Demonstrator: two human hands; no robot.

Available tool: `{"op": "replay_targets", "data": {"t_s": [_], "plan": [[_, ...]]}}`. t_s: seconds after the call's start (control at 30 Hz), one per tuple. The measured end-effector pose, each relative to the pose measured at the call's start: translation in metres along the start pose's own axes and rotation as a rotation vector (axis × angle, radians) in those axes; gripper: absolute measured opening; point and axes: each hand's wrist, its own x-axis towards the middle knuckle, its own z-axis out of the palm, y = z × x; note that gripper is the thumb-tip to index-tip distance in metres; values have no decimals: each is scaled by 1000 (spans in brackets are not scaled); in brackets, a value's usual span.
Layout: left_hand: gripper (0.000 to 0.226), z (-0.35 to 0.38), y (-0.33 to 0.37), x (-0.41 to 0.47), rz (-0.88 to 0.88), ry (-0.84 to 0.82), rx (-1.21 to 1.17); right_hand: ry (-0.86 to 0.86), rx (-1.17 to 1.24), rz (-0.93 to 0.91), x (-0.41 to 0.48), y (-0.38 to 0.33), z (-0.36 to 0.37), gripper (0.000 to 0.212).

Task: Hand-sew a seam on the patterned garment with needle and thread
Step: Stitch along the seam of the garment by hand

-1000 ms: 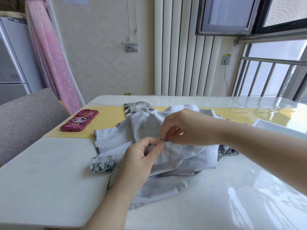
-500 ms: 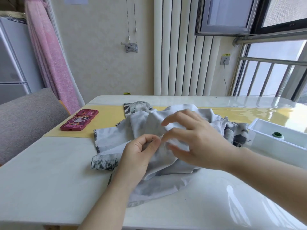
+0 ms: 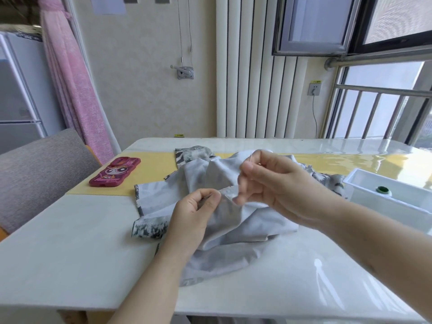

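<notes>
On the table point(image 3: 70, 253), crumpled pale-grey garment point(image 3: 245, 230): left grip point(image 3: 194, 213) pinches its edge, right grip point(image 3: 280, 185) pinches needle point(image 3: 251, 157).

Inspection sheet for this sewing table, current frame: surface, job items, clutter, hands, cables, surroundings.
Surface: glossy white table with a yellow runner across it.
Job's things: grey patterned garment bunched mid-table; needle barely visible; thread not discernible.
Clutter: phone in a pink case on the runner; white tray at right holding a green-capped item.
Hands: left hand pinches a garment edge; right hand, raised, pinches the needle.
Cables: one lead hangs from the wall socket; two cords drop to a wall winder.
Surroundings: grey chair, pink curtain, radiator, barred window.
</notes>
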Motion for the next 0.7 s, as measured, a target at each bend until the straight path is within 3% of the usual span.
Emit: {"op": "replay_targets", "data": {"t_s": [0.07, 0.17, 0.23, 0.4, 0.53, 0.7], "plan": [[12, 0, 0, 0, 8, 14, 20, -139, 188, 239, -9, -15, -3, 19], [12, 1, -1, -1, 15, 39, 20, -385, 121, 545, -25, -27, -19, 23], [11, 1, 0, -2, 13, 41, 12, -318, 11, 576, -30, -28, -30, 20], [11, 1, 1, -3, 16, 39, 16, 185, -597, 179, -24, -8, -24, 15], [11, 1, 0, -3, 43, 17, 1, 283, -1083, -109, -15, 24, 6, 16], [11, 1, 1, -2, 74, 10, 7, 385, -1131, -133, 2, 46, 14, 20]]}}
